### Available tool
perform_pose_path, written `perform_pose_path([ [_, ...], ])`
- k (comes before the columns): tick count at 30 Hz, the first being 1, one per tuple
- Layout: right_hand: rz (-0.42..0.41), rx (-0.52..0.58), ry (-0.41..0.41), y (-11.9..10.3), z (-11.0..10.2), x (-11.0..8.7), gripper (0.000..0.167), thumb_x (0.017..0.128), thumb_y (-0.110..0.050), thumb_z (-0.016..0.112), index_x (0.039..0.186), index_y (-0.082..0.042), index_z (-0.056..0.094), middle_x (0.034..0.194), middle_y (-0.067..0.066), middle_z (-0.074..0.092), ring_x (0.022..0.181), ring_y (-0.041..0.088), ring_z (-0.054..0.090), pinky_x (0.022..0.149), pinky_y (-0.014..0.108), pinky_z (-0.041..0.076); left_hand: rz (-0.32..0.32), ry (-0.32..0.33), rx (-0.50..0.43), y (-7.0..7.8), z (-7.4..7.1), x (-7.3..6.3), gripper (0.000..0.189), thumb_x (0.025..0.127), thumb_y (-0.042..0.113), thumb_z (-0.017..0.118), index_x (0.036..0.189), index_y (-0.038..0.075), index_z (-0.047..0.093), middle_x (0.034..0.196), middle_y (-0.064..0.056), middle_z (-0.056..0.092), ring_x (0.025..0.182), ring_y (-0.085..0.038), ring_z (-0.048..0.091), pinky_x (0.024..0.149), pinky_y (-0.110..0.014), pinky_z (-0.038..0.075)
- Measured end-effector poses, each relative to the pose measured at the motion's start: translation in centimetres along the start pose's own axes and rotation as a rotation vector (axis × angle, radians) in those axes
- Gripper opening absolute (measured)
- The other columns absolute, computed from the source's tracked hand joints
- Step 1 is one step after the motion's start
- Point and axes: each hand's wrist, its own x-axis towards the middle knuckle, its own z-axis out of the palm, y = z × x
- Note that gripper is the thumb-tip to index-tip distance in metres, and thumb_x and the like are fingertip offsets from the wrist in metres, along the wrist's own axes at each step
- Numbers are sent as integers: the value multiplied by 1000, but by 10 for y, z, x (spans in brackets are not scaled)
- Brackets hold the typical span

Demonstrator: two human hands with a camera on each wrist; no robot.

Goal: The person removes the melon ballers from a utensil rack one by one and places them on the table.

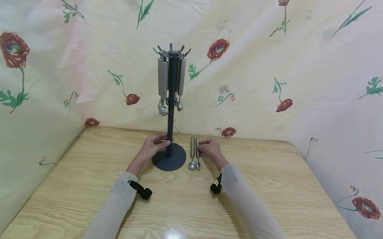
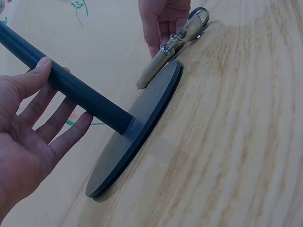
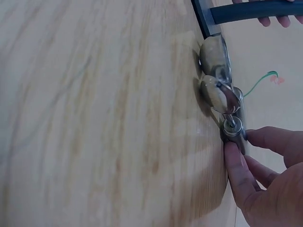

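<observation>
A dark utensil stand with a round base (image 1: 177, 162) and hooks on top stands upright on the table. My left hand (image 1: 152, 145) holds its pole (image 2: 85, 97) low down, thumb on one side and fingers on the other. Two metal utensils with thick handles and rounded heads lie side by side, right of the base. My right hand (image 1: 210, 149) pinches the handle of the right-hand scoop (image 1: 198, 167) between thumb and fingers. Beside it lies the other scoop (image 1: 192, 165), untouched. Both heads point toward me; in the right wrist view the held scoop's head (image 3: 218, 94) is nearer.
Several metal utensils (image 1: 162, 78) hang from the stand's hooks, heads down. The wooden table (image 1: 256, 198) reaches back to a flower-patterned cloth (image 1: 255, 64), which also rises along the left and right sides.
</observation>
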Motion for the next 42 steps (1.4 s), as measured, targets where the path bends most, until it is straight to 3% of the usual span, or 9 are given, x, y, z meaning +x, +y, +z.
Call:
perform_pose_path([
  [12,-60,-31,-11,-1,-1,-8,29,93,4,68,120,14,65,116,31,69,78,19,72,76,33,65,1,4,7,0,0,1,38,100,15,67,135,2,63,130,-22,67,122,-43,64,99,-47,59],
  [27,-90,-14,-66,-10,-16,-15,40,96,-4,67,132,11,60,125,31,65,103,36,72,91,40,63,-6,6,12,0,0,1,38,100,16,67,135,2,63,129,-22,67,121,-39,65,98,-43,59],
  [35,-279,17,-121,-56,-24,-25,41,97,-7,67,134,9,59,117,22,69,106,31,70,101,49,57,-6,9,21,0,0,0,40,100,18,67,137,2,62,130,-22,67,121,-39,65,99,-44,59],
  [42,-466,42,-158,-118,-28,-46,41,98,-11,69,134,7,61,118,21,69,102,21,70,94,39,61,-7,1,9,1,1,-1,40,100,16,66,137,1,61,132,-24,65,123,-42,63,101,-48,57],
])
